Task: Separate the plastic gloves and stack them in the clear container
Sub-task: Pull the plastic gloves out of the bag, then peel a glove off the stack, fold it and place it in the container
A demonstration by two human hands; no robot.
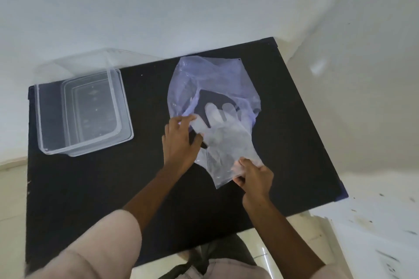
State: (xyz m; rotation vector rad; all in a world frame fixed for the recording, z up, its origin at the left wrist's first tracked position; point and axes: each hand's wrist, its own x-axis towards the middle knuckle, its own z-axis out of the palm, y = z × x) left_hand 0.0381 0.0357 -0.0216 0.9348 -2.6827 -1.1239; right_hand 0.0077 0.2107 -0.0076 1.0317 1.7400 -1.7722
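- Plastic gloves (pixel 223 136): a translucent bunch lay on the black table (pixel 90 188), right of centre, partly inside a bluish plastic bag (pixel 210 81).
- Left hand (pixel 180 140): fingers curled, pinching a glove finger at the bunch's left edge.
- Right hand (pixel 255 176): fingers clenched on the near cuff end.
- Clear container (pixel 81 111): sat at the far left, well apart.

One view only, worn on the head. We look steeply down from above the near edge of the black table (pixel 90 188), facing the white wall (pixel 158 7) behind it. The table fills mid-frame, close, at arm's reach; our forearms enter from below. Wide-angle bending shows at the table's edges.
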